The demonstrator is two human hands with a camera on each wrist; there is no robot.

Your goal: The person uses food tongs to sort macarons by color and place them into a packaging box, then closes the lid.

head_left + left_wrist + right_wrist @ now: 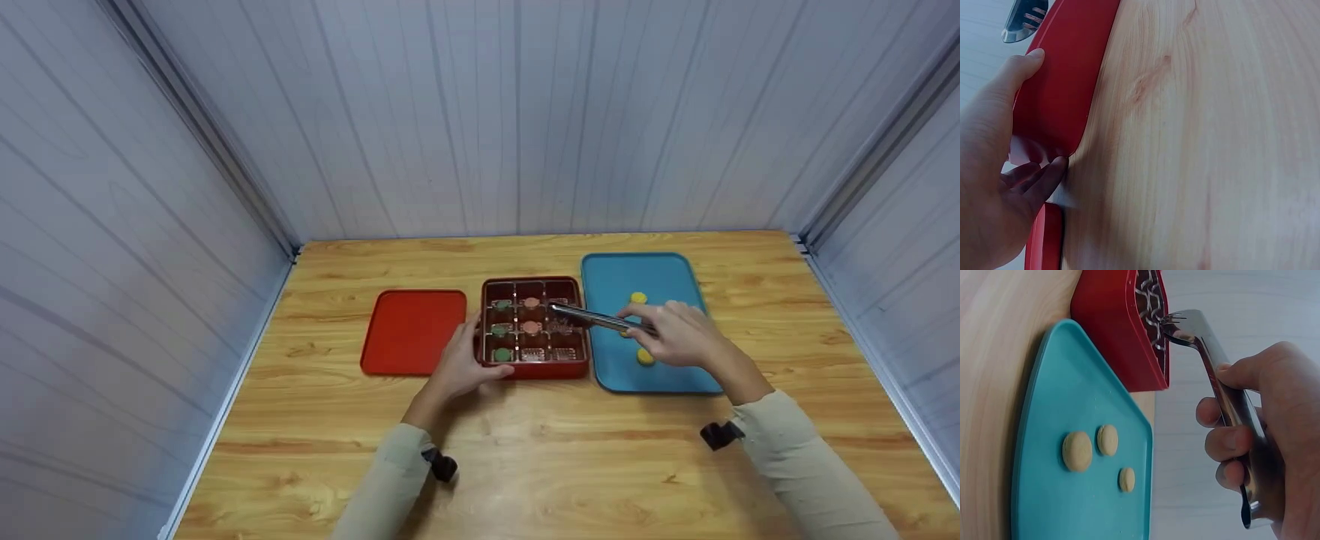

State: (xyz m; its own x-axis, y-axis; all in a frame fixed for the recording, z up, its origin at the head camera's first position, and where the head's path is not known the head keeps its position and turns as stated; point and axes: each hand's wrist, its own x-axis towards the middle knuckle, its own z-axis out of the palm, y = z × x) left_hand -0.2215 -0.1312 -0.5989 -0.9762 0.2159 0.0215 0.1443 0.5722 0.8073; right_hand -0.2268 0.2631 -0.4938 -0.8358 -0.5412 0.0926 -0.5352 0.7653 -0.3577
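Surface: a light wooden desk (570, 457) with strong grain, boxed in on three sides by pale grey panelled walls (517, 112); metal corner posts stand where the walls meet.

Item 1: a dark red square plastic box with a grid of compartments (535, 328), near the middle of the desk, a little toward the far edge. Green and pinkish round pieces lie in several of its cells; the cells nearest the right side show a patterned liner.

Item 2: a flat red rectangular plastic lid (414, 331), just beside the box on its left.

Item 3: a teal rectangular plastic tray with rounded corners (667, 277), touching or nearly touching the box on its right. Three small round yellow biscuits (1077, 451) lie on it, close together.

Item 4: a pair of polished steel tongs (592, 318), held in my right hand (679, 335). My fingers curl round the handle end and clamp it; the toothed tips reach over the right side of the box, above its cells. Whether anything sits between the tips I cannot tell.

Item 5: my left hand (461, 367), at the box's near left corner, thumb along the near wall and fingers curled against the left side, gripping it.
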